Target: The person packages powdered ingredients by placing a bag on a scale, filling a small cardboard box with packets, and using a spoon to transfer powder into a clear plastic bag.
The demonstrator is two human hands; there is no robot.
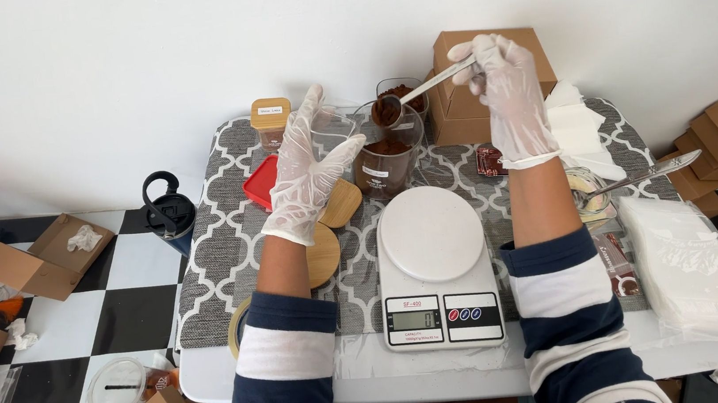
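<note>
My left hand point(307, 170), in a clear glove, holds a small clear plastic bag point(329, 129) open above the table's left side. My right hand point(510, 97), also gloved, grips a metal spoon point(419, 91) heaped with reddish-brown powder, just over a glass jar point(388, 156) that holds more of the same powder. The spoon's bowl sits a little to the right of the bag's mouth. A white digital kitchen scale point(435, 265) with a bare round platform stands in front of me between my forearms.
Behind the jar are a second glass container of powder point(401, 90), a bamboo-lidded jar point(270, 120), a red lid point(262, 182) and round wooden lids point(322, 251). Cardboard boxes point(463, 93) and white paper point(578, 129) lie at right, with a small jar and spoon point(593, 190) and stacked plastic bags point(686, 269).
</note>
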